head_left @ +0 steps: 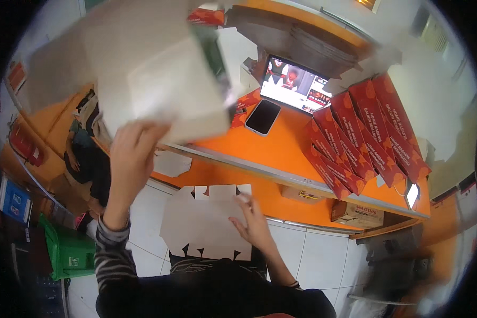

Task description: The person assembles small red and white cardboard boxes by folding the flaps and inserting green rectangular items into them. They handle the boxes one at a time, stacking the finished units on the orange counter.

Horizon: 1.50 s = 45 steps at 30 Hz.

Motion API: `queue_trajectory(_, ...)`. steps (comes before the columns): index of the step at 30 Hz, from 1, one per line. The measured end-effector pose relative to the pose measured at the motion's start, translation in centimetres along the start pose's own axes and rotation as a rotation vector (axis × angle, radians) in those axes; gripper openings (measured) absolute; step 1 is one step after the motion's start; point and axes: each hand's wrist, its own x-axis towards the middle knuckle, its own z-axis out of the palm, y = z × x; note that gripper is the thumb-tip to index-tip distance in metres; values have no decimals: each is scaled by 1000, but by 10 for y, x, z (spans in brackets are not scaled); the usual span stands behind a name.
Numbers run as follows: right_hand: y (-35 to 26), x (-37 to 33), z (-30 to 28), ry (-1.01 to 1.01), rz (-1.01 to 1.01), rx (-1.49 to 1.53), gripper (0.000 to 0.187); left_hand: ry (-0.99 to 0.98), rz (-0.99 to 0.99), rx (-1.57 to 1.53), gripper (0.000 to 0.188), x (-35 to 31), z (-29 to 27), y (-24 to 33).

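Two Hands at the Orange Table

The left hand pinches the low edge of a big pale sheet, blurry and up high. The right hand has its thumb and fingers apart, fingertips on a flat cut card lying across the lap. Red boxes crowd the right end of the orange table, near a bright tablet and a dark phone. The floor has white tiles. A green bin stands left.

From your head, your fisheye view looks steeply down past your black-clad torso at six o'clock, facing the orange tabletop toward one o'clock; a blurred cardboard blank looms nearest the lens around ten-thirty.
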Motion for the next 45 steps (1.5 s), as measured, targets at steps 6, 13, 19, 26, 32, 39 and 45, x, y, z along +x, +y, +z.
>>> queue_trajectory(6, 40, -82, 68, -550, 186, -187, 55, -206, 11, 169, 15, 84, 82, -15)
queue_trajectory(13, 55, -129, 67, -634, 116, -212, 49, -533, -24, 169, 31, 86, 101, -5)
queue_trajectory(19, 42, -127, 49, -776, 191, -234, 23, -434, 261, -295, 43, 7, 83, 31)
queue_trajectory(26, 35, -95, 22, -639, 169, -232, 13, -1570, 331, -689, 63, -160, 131, 65)
queue_trajectory(32, 30, -79, -3, -628, 239, -33, 14, -1411, 392, -865, 61, -231, 133, 94)
queue_trajectory(39, 29, -60, -15, -414, 439, 447, 14, -1204, 83, -1101, 44, -217, 116, 88)
queue_trajectory(45, 22, -41, -11, -98, 230, 649, 15, -864, -1017, -1365, 19, -224, 109, 65)
